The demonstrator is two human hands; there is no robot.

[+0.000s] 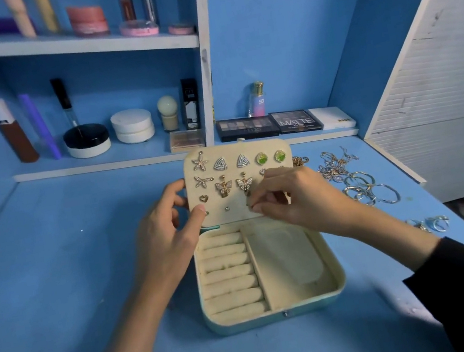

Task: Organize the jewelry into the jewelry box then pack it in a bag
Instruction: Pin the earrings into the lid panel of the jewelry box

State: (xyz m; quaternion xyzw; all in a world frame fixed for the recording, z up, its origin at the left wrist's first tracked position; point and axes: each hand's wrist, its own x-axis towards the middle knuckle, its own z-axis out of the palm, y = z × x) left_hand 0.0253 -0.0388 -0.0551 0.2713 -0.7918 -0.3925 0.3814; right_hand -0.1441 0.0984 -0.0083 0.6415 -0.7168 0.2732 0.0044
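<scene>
A teal jewelry box [279,313] with a cream lining lies open on the blue table, its earring panel [238,202] standing upright. Several earrings are pinned to the panel: stars, triangles, green stones, butterflies. My left hand [169,233] grips the panel's left edge, thumb on its front. My right hand [293,196] pinches something small against the panel's lower right; the item itself is hidden by my fingers. The ring rolls [227,272] and the right compartment hold nothing.
Gold chains [336,165], hoop bangles [373,191] and silver rings [432,222] lie on the table right of the box. Eyeshadow palettes [277,124] and cosmetic jars fill the shelves behind. A white louvred door [445,107] stands at right.
</scene>
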